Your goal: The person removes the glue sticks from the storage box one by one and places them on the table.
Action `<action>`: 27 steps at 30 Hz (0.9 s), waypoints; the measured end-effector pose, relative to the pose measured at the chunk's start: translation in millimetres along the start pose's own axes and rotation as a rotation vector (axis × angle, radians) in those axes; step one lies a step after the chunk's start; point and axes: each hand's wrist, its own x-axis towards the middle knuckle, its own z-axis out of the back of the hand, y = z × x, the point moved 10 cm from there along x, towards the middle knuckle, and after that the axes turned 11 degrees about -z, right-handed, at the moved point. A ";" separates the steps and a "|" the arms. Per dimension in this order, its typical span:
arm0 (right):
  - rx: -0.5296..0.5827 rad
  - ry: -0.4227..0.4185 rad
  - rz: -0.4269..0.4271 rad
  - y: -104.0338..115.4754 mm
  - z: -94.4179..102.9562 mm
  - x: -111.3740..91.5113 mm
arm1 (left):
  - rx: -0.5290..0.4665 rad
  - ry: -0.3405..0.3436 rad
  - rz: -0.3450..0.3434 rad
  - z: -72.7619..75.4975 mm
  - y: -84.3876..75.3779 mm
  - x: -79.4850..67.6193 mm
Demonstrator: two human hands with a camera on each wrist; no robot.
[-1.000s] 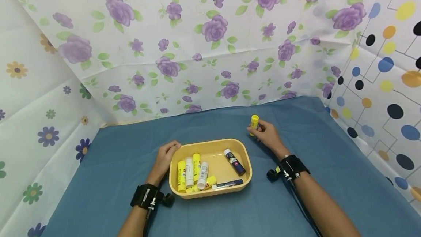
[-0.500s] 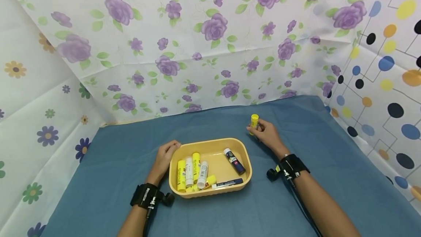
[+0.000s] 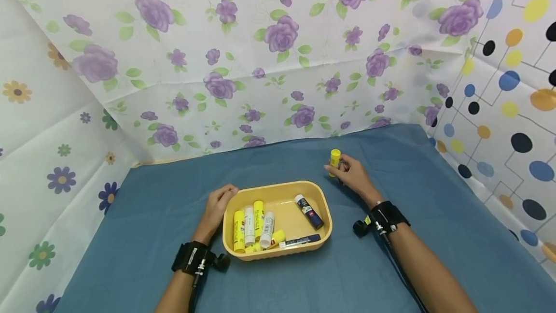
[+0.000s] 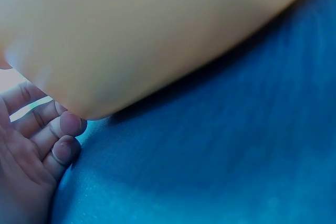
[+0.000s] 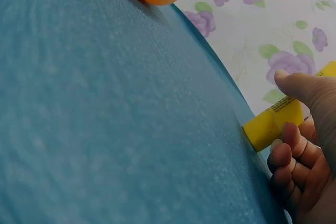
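A yellow glue stick (image 3: 335, 158) stands upright on the blue cloth, gripped between the thumb and fingers of my right hand (image 3: 354, 176). In the right wrist view, the lower end of the glue stick (image 5: 262, 130) meets the cloth below the fingers. My left hand (image 3: 217, 210) holds the back left corner of a shallow yellow plastic basket (image 3: 284, 210). Fingertips (image 4: 67, 149) curl by the basket's outer wall (image 4: 121, 40) in the left wrist view; the thumb is mostly hidden there.
Inside the basket, several yellow and white glue sticks (image 3: 239, 231) lie at the left. A dark blue tube with a white cap (image 3: 309, 211) and a slim dark marker (image 3: 300, 241) lie at the right. Blue cloth (image 3: 278, 284) covers the table; patterned sheets (image 3: 260, 95) stand around it.
The view has tilted down very slightly. Both hands, the basket and the gripped glue stick keep the same places on the cloth.
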 end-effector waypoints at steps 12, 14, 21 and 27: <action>0.031 0.103 -0.084 -2.7 3.5 1.5 | 0.018 -0.009 -0.001 1.9 20.5 -0.6; 0.013 0.120 -0.118 -6.0 6.2 1.7 | 0.021 -0.013 0.000 2.7 30.6 -0.4; -0.083 0.138 -0.127 -1.6 19.1 -0.7 | 0.017 -0.011 -0.034 4.1 35.6 0.0; -0.058 0.112 -0.050 15.3 33.9 -1.8 | 0.008 -0.018 -0.027 6.4 34.7 0.6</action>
